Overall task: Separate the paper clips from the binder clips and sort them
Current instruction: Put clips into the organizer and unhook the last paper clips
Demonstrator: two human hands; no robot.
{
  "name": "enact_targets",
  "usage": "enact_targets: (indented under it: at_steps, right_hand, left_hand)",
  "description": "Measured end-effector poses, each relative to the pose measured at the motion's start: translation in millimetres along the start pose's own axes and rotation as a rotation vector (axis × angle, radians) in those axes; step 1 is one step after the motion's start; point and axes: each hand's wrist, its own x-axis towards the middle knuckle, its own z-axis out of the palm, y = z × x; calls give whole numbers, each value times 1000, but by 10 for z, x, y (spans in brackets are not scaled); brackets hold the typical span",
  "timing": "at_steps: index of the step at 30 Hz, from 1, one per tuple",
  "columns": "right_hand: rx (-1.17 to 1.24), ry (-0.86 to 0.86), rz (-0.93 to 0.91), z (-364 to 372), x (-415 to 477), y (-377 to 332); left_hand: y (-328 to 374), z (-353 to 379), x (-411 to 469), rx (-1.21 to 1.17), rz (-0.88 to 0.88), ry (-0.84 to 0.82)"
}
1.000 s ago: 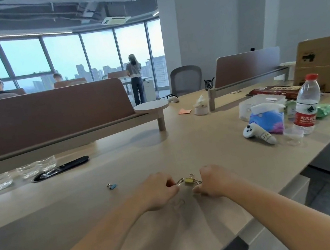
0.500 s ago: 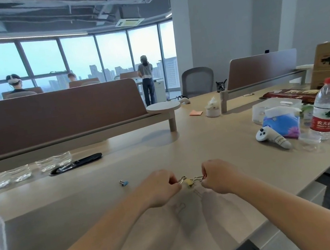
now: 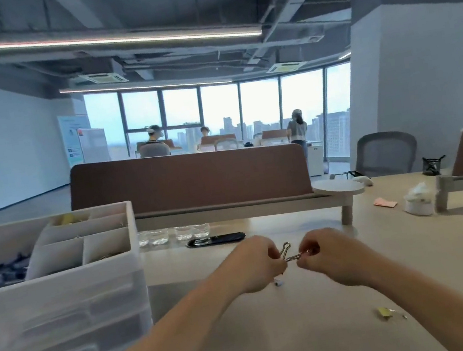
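Just above the desk point(image 3: 278, 333), left hand point(image 3: 260, 264) and right hand point(image 3: 326, 257) each pinched an end of the tangled clips point(image 3: 293, 257); judged a sharp tug could fling one piece away from the organiser point(image 3: 61, 291).

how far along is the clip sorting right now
Partly done: the organizer tray holds dark clips in one compartment. In hand: left hand and right hand pinch joined wire clips above the table, apparently pulling them apart. Left: those, plus a yellow clip lying loose on the table.
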Motion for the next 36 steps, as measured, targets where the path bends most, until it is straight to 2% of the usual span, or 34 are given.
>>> enact_targets:
  at_steps: [8,14,20,26,32,36]
  right_hand:
    - [221,75,-281,59,516,-1139]
    - [340,38,-433,206,989,-1960]
    - [412,13,-459,395,1441,-2557]
    - [381,-48,-441,557,1922,-2921]
    - [176,-151,-430,754,2175,-3069]
    - [149,-198,-422,781,2209,-3106]
  left_hand:
    - [-447,-1013,-339,116,-36,220]
    - [-871,-1759,-492,168,-95,304]
    - [-1283,-2269,-444,235,-167,338]
    - [-1697,-2549,-174,227,-246,342]
    - [-1999,-2529,3,293,-287,299]
    - [-2076,-2534,-10,356,-298,344]
